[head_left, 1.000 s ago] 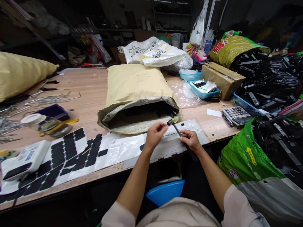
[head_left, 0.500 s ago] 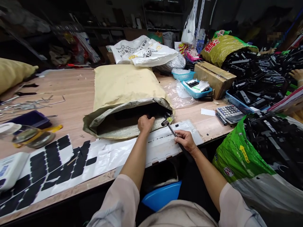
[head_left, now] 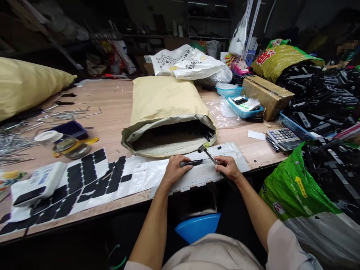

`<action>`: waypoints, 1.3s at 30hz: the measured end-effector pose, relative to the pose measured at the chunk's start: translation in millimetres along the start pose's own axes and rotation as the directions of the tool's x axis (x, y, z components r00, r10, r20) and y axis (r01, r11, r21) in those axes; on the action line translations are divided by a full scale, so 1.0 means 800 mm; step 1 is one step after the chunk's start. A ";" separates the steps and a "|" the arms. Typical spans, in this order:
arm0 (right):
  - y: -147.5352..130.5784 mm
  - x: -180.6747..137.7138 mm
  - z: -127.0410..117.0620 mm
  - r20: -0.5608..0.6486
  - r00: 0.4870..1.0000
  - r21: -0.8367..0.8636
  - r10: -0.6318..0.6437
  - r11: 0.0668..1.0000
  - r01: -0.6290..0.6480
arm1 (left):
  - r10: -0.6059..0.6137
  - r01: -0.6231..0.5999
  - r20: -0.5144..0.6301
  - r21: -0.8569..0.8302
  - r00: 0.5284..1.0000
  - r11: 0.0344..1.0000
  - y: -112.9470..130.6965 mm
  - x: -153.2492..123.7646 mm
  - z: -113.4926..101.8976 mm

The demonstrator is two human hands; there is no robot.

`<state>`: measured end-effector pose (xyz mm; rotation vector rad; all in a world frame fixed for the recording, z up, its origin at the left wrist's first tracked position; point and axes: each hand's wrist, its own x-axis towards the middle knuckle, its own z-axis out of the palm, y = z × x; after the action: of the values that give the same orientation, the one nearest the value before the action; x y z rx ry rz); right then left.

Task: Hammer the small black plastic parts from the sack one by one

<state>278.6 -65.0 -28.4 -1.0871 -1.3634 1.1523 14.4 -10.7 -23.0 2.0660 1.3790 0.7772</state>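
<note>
My left hand (head_left: 177, 170) is closed on a slim black part (head_left: 195, 162), holding it low over a white board (head_left: 225, 165) at the table's front edge. In my right hand (head_left: 229, 167) is a small hammer (head_left: 208, 153) with a yellowish face, gripped by its dark handle. Its head points away from me, near the mouth of a large paper sack (head_left: 165, 99). The sack lies on its side, opening toward me, with black parts dimly visible inside. A tiny black piece (head_left: 219, 147) rests on the board.
At left are a glass jar (head_left: 73, 148), a white device (head_left: 42, 183), metal rods (head_left: 17, 144) and black adhesive pads (head_left: 90, 168). A calculator (head_left: 284, 138), blue baskets (head_left: 244, 108) and a carton (head_left: 267, 97) stand right. A green bag (head_left: 295, 187) of black parts is beside me.
My left hand has come out of the sack's mouth and back toward me, with a black part in it. My right hand keeps hold of the hammer. The view has turned left.
</note>
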 end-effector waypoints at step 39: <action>-0.023 0.000 0.004 0.219 0.975 -0.367 -0.018 0.925 0.099 | -0.019 0.020 -0.017 0.023 1.000 1.000 0.005 0.000 0.005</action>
<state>274.6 -68.2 -10.3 -1.2053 -1.8285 1.0066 19.4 -12.0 -22.8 2.0652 1.4216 0.7758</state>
